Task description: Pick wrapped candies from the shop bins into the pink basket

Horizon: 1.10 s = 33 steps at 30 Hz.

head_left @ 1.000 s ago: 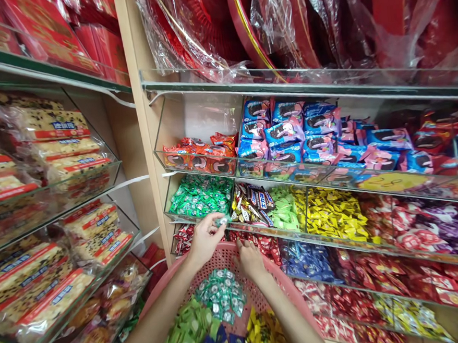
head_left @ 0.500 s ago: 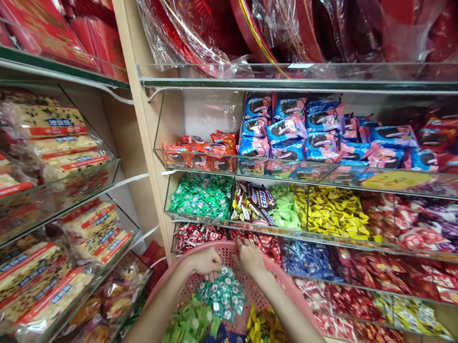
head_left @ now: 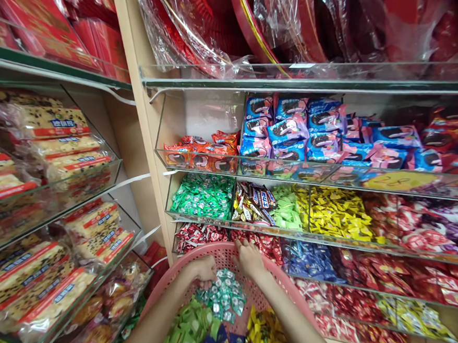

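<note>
Head view: the left grip [head_left: 203, 270] dips inside the pink basket [head_left: 224, 253], fingers bent downward; whether it is closed cannot be told. Teal-wrapped candies [head_left: 227, 297] lie just right of it. The right grip [head_left: 249, 257] clasps the basket's far rim.

Yellow tag [head_left: 404, 180]: a 2 and an 8
Brown candy wrapper [head_left: 261, 196]: "Snickers" and Chinese letters
Cake packs [head_left: 63, 123]: blue words, too small to read
</note>
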{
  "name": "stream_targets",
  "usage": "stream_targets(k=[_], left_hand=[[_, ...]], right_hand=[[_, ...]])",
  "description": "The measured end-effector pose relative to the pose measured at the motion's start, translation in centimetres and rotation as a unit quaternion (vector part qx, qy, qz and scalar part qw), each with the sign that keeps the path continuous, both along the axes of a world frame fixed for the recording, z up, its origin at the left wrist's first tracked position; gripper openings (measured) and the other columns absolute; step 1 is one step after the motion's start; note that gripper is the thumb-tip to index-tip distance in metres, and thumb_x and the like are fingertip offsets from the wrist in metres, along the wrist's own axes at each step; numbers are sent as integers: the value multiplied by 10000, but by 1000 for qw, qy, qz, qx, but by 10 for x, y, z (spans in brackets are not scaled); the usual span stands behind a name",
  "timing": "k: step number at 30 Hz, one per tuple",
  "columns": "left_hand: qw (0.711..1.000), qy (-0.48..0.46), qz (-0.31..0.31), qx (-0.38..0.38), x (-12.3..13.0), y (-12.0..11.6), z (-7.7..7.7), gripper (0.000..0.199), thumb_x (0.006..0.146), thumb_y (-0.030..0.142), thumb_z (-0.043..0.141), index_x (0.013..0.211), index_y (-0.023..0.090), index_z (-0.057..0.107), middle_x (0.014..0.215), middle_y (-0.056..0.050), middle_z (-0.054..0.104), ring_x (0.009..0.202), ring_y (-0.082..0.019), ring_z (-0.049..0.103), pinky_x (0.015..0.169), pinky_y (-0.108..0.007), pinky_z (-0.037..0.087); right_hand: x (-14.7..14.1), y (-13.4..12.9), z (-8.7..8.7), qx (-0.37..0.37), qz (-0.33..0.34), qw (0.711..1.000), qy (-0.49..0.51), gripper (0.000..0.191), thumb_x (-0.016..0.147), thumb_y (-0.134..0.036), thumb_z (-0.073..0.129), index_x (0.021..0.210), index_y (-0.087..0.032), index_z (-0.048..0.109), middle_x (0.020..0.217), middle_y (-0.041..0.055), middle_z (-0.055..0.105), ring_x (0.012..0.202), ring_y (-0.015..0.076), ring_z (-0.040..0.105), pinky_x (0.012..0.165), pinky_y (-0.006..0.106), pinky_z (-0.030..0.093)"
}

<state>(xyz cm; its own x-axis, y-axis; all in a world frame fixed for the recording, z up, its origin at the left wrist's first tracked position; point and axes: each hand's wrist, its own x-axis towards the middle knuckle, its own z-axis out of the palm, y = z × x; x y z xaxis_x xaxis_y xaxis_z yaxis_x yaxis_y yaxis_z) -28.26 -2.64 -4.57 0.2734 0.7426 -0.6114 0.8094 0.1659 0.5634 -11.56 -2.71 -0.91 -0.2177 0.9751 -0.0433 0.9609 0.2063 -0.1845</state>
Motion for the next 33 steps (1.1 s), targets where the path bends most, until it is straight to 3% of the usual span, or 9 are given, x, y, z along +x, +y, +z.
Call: stream_targets(k=[12, 15, 17, 20, 23, 25, 28, 33], left_hand=[[996, 91, 3, 19, 6, -4, 5, 309, 743, 162, 541, 457, 172, 425, 397, 33, 477, 418, -123, 495, 519, -263, 429], [990, 128, 10, 63, 6, -6, 16, 350, 727, 252, 589, 434, 182, 409, 345, 37, 427, 404, -128, 477, 510, -254, 398], [982, 115, 4, 149, 8, -7, 32, 383, 745, 336, 574, 430, 181, 420, 335, 41, 404, 402, -117, 457, 498, -234, 362], [936, 28, 7, 351, 12, -9, 69, 394, 786, 414, 526, 485, 166, 479, 409, 45, 445, 449, -93, 438, 485, -207, 294], [857, -49, 52, 510, 18, -10, 104, 414, 863, 444, 442, 572, 160, 525, 516, 40, 495, 515, -86, 441, 514, -202, 292], [800, -63, 87, 590, 20, -9, 118, 367, 898, 406, 408, 668, 163, 559, 630, 23, 551, 592, -95, 483, 585, -205, 341], [742, -29, 80, 664, 21, -7, 120, 247, 898, 347, 440, 796, 179, 590, 859, -23, 601, 812, -145, 534, 737, -248, 386], [724, 63, 66, 684, 20, -4, 104, 212, 886, 361, 475, 854, 194, 602, 990, -50, 586, 951, -199, 499, 826, -328, 379]], right_hand=[[2, -1, 2, -1, 0, 1000, 9, 504, 831, -227, 467, 1324, -119, 456, 1263, 167, 521, 1160, 295, 475, 962, 375, 327], [1, -1, 2, 3, 4, 1000, 9, 496, 833, -228, 468, 1315, -111, 463, 1262, 173, 521, 1153, 290, 480, 960, 377, 328], [2, 0, 2, 5, 5, 1000, 9, 498, 833, -233, 473, 1315, -111, 461, 1265, 175, 519, 1154, 284, 480, 961, 374, 329], [3, 1, 2, 6, -5, 1000, 11, 512, 835, -244, 472, 1333, -123, 445, 1280, 168, 512, 1175, 283, 464, 968, 372, 323], [7, 2, 1, 12, -15, 1000, 16, 526, 842, -248, 461, 1353, -125, 424, 1291, 167, 508, 1199, 287, 444, 981, 371, 313], [10, 2, 0, 18, -18, 999, 19, 525, 847, -248, 455, 1355, -121, 422, 1278, 168, 519, 1194, 285, 448, 984, 368, 311], [13, 1, -1, 29, -22, 999, 20, 508, 848, -246, 450, 1339, -115, 441, 1247, 166, 540, 1167, 286, 470, 975, 369, 321], [16, -1, 0, 29, -27, 999, 13, 498, 840, -245, 464, 1323, -122, 460, 1235, 166, 544, 1140, 289, 486, 942, 367, 348]])
